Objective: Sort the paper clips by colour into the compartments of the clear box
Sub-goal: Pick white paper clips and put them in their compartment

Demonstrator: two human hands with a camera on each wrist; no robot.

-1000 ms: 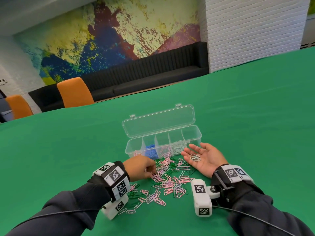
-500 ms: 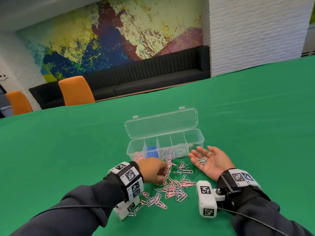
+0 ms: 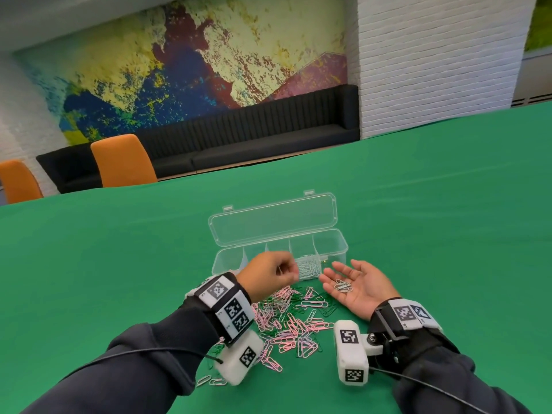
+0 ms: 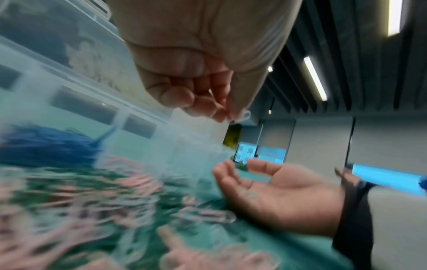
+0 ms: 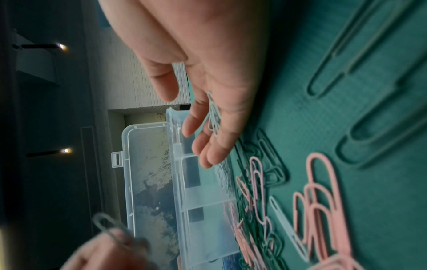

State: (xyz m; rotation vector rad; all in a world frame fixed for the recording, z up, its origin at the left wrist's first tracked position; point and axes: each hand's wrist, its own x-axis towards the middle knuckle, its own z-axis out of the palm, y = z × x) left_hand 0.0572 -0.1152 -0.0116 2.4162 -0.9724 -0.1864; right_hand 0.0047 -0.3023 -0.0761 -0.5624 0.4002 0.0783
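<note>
A clear box (image 3: 339,238) with its lid tipped back stands on the green table, with white clips (image 3: 309,268) in one compartment and blue ones (image 4: 44,146) in another. My left hand (image 3: 270,274) hovers in front of the box, above the pile, and pinches a white paper clip (image 4: 245,116) (image 5: 105,223) between its fingertips. My right hand (image 3: 355,283) lies palm up, open, just right of the pile, with a few white clips (image 3: 343,285) (image 5: 213,117) resting on the palm. The loose pile (image 3: 294,322) of pink, green and white clips spreads between my wrists.
Green cloth covers the whole table (image 3: 448,219). Two orange chairs (image 3: 122,161) and a black bench (image 3: 254,138) stand beyond its far edge. A few stray clips (image 3: 210,380) lie near my left wrist camera.
My left hand rose from the pile and moved right toward my open right palm, with a white clip in its pinch. The right hand stayed palm up.
</note>
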